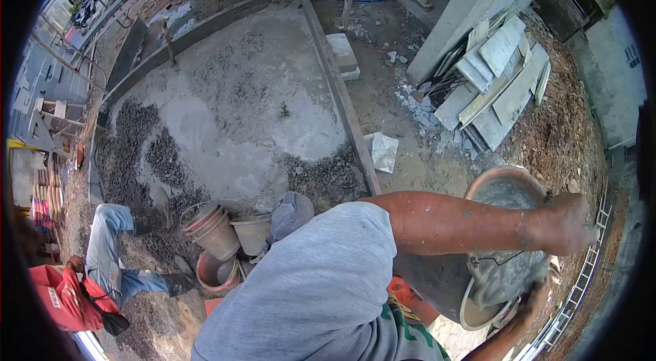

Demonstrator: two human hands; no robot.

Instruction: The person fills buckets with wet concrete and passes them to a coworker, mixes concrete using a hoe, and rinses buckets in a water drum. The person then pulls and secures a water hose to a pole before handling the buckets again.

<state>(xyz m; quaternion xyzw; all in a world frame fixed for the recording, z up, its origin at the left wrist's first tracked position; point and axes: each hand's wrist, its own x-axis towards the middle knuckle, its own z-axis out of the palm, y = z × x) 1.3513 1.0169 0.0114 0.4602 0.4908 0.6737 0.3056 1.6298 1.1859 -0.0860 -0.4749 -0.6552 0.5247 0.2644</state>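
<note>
My left arm stretches across to the right over a round tub (478, 187) of grey slurry. At its end my left hand (568, 224) looks curled into a fist, a little blurred; what it grips, if anything, is hidden. Below that arm a bucket (475, 316) with a thin wire handle holds wet grey cement mix (502, 282), which seems to be moving. My right hand (538, 298) is at the bucket's right side, its fingers apparently closed on the edge and partly hidden. A dark drum-like surface (427, 282) lies to the left of the bucket.
A boarded bed of wet concrete (239, 108) and gravel spreads ahead. Several buckets (217, 234) stand near a person in jeans (102, 241) at left. Broken slabs (502, 81) lean by a concrete column (471, 12). A ladder (581, 282) lies at right.
</note>
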